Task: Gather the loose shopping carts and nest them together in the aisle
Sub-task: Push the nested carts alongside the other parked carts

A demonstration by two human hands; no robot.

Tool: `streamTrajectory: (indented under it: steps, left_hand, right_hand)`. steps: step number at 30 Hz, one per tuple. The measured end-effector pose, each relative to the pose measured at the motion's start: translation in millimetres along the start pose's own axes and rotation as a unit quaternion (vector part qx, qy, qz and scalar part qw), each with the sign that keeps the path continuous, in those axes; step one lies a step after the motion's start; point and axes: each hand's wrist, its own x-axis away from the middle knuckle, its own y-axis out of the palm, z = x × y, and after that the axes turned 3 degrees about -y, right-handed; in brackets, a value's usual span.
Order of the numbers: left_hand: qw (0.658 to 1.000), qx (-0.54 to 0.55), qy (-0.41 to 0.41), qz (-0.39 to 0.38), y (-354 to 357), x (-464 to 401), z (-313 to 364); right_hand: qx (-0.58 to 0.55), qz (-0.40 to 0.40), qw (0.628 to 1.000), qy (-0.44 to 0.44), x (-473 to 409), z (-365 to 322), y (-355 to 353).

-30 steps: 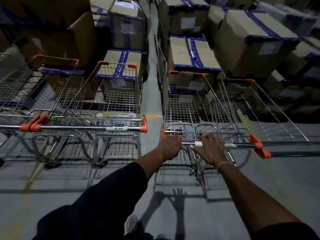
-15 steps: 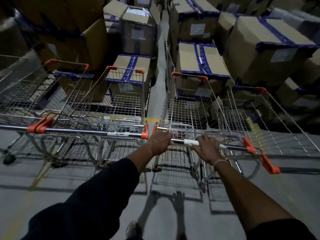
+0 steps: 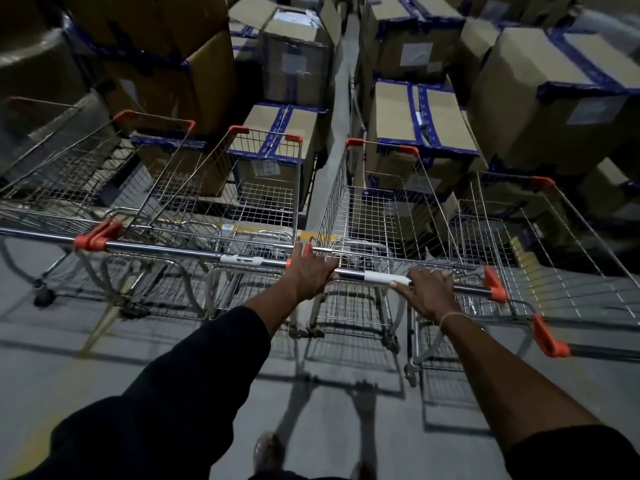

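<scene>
A wire shopping cart with orange corner caps stands straight ahead of me. My left hand grips the left end of its chrome handle bar, and my right hand grips the bar further right. To the left, a second cart stands side by side with mine, its handle end nearly touching my left hand. Another cart sits further left. A further cart stands at the right, set slightly back, its orange handle end near my right wrist.
Tall stacks of cardboard boxes with blue tape fill the space behind the carts. A narrow grey floor gap runs between the stacks. Concrete floor lies under me, with a yellow line at the lower left.
The cart I hold has rolled forward and leftward, closing up beside the left cart. Both hands have stayed on the handle bar.
</scene>
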Motion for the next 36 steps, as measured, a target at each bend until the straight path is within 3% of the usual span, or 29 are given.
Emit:
streamTrajectory:
  steps: [36]
  left_hand:
    - [0.999, 0.023, -0.018, 0.029, 6.0, -2.0, 19.9]
  right_hand:
    - [-0.003, -0.074, 0.997, -0.015, 7.6, 6.4, -25.9]
